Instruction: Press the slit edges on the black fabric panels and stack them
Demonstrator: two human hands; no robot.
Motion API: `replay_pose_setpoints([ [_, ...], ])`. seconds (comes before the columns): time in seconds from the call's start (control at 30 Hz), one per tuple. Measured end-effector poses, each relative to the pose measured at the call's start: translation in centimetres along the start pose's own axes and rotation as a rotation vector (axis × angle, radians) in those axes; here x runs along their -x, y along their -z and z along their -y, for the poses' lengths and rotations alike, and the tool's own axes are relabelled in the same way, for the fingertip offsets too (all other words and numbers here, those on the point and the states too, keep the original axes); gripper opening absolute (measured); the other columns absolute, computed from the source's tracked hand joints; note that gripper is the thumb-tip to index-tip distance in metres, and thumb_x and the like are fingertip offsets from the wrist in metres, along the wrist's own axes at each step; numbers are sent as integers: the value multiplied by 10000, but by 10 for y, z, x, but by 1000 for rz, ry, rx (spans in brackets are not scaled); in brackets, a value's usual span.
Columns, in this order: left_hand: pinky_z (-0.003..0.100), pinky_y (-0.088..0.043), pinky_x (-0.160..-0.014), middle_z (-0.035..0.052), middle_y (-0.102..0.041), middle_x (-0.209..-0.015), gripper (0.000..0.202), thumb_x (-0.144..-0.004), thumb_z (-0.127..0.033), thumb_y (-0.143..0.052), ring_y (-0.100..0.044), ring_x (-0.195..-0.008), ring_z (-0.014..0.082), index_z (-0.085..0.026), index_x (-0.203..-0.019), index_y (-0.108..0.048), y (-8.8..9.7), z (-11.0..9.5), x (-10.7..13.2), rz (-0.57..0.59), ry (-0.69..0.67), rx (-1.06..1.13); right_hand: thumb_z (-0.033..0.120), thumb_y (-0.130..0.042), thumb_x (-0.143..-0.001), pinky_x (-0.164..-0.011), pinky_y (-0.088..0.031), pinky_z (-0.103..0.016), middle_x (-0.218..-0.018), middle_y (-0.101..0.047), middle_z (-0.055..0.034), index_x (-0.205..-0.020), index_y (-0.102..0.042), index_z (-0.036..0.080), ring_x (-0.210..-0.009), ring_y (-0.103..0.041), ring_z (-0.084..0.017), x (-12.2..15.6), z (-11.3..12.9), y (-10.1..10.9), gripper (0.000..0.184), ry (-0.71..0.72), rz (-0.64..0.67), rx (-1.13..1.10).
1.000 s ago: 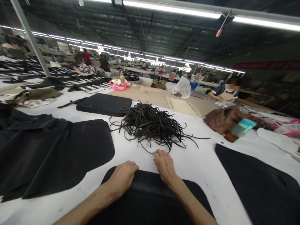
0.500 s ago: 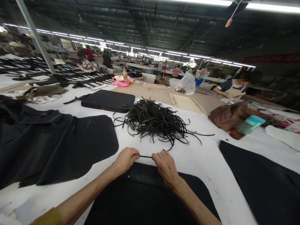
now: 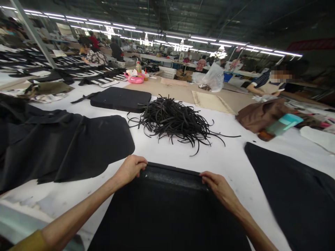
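Observation:
A black fabric panel [image 3: 167,212] lies on the white table [image 3: 225,160] right in front of me. A thin black strip [image 3: 170,169] runs along the panel's far edge. My left hand [image 3: 129,169] is closed on the left end of that edge, fingers curled over it. My right hand [image 3: 220,188] pinches the right end of the same edge. Just beyond them lies a tangled heap of black strips [image 3: 175,122].
Large black fabric pieces lie at the left [image 3: 65,146] and the right [image 3: 293,188]. A black pad [image 3: 120,99] sits behind the heap. A brown bag [image 3: 261,115] and a teal-capped bottle [image 3: 280,126] lie at the right. Other people work at far tables.
My hands have moved apart from the middle of the panel's edge to its two ends. The strip they held between them now lies stretched along that edge.

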State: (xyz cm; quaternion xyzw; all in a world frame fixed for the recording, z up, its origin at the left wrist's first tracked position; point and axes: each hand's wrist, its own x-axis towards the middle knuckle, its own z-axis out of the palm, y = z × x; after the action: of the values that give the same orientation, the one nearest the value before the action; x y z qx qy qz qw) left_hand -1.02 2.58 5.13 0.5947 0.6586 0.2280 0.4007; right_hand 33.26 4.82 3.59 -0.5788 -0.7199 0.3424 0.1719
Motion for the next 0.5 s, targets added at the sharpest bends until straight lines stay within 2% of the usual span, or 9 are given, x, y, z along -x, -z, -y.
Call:
replay_pose_setpoints([
  [0.1, 173, -298, -403, -34, -546, -533, 164, -697, -237, -456, -458, -394, 62, -144, -674, -589, -4, 1, 2, 20, 71, 99, 426, -463, -777, -598, -363, -266, -653, -586, 13, -799, -604, 191, -594, -498, -151, 5, -6, 2, 276, -126, 16, -84],
  [0.27, 172, -268, -327, -11, -583, -602, 132, -685, -235, -476, -466, -378, 69, -132, -697, -557, -8, -3, 2, 59, 203, 233, 546, -515, -712, -505, -281, -261, -470, -435, 39, -617, -548, 183, -494, -403, -130, 6, -18, 6, 377, -300, 16, -39],
  [0.33, 170, -262, -313, -20, -562, -571, 102, -674, -221, -487, -460, -370, 71, -134, -676, -538, -10, -3, 1, 66, 234, 253, 557, -520, -700, -505, -277, -258, -497, -448, 30, -612, -544, 177, -512, -398, -128, 6, -26, 7, 391, -323, 20, -53],
  [0.5, 164, -224, -296, -55, -468, -458, 90, -649, -233, -533, -418, -325, 72, -146, -636, -517, -17, 9, -4, 37, 270, 203, 514, -490, -730, -491, -280, -248, -578, -477, 24, -752, -564, 179, -518, -407, -121, 6, -48, 3, 345, -293, 102, -174],
])
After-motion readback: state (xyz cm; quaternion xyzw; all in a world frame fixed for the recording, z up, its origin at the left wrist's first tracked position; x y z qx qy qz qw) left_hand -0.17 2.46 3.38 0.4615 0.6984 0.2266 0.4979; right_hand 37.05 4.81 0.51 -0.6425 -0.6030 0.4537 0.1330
